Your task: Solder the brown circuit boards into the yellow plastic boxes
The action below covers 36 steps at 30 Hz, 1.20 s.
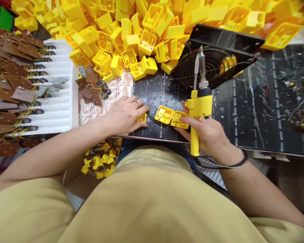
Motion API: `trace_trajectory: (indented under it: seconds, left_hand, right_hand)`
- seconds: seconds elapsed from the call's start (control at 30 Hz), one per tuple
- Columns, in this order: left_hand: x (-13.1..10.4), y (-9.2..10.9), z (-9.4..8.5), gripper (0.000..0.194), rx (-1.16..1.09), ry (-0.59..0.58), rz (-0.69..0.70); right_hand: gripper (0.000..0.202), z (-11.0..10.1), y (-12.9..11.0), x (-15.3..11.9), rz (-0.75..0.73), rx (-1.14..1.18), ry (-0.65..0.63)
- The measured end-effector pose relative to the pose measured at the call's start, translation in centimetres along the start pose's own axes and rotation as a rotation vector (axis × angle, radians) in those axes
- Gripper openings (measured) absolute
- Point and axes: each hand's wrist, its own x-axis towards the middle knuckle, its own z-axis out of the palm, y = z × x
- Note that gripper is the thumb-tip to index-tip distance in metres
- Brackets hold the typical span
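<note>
The right hand (pixel 209 132) is gripping a yellow gun-shaped tool (pixel 199 105) and touching an open yellow case (pixel 164 114) on the black mat (pixel 154 131). The left hand (pixel 125 114) is covering a yellow part (pixel 142 117); its grip cannot be determined. Beyond, yellow housings (pixel 147 42) are lying heaped beside a black fan (pixel 216 65).

Loose mustard-yellow shirt (pixel 152 202), plain front, soft creases, fabric bunched at the waist; short sleeves (pixel 35 199), forearms (pixel 83 133) bare. Left hand (pixel 124 114) wears a metallic-looking ring (pixel 136 101). Thin black band (pixel 244 158) round right wrist (pixel 234 155). From here I see dark-blue legwear (pixel 126 147) below the shirt.
</note>
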Motion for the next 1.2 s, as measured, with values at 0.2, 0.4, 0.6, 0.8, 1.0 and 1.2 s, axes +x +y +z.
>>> trace_trajectory:
  seconds: [0.2,0.4,0.6,0.8,1.0,1.2]
  left_hand:
    - [1.4,0.6,2.7,0.09,-0.26,0.186,0.028]
    - [2.9,2.0,2.3,0.071,-0.216,0.146,-0.153]
    - [4.8,2.0,0.3,0.056,-0.212,0.052,-0.089]
    - [4.0,1.3,0.6,0.054,-0.231,0.037,-0.188]
    - [0.7,1.9,3.3,0.062,-0.301,0.159,0.057]
    - [-2.4,0.4,4.8,0.078,-0.279,0.27,0.074]
  right_hand:
    - [0.052,1.5,-1.1,1.0,0.011,0.02,0.024]
    - [0.047,0.7,-1.2,0.8,0.012,-0.031,0.027]
    - [0.051,0.7,-1.5,1.0,0.021,-0.042,0.018]
    - [0.051,0.3,-1.5,1.0,0.025,-0.034,0.06]
    - [0.059,-0.5,-0.8,0.8,0.016,-0.037,0.053]
    - [0.056,0.2,-0.7,2.1,-0.128,0.004,-0.03]
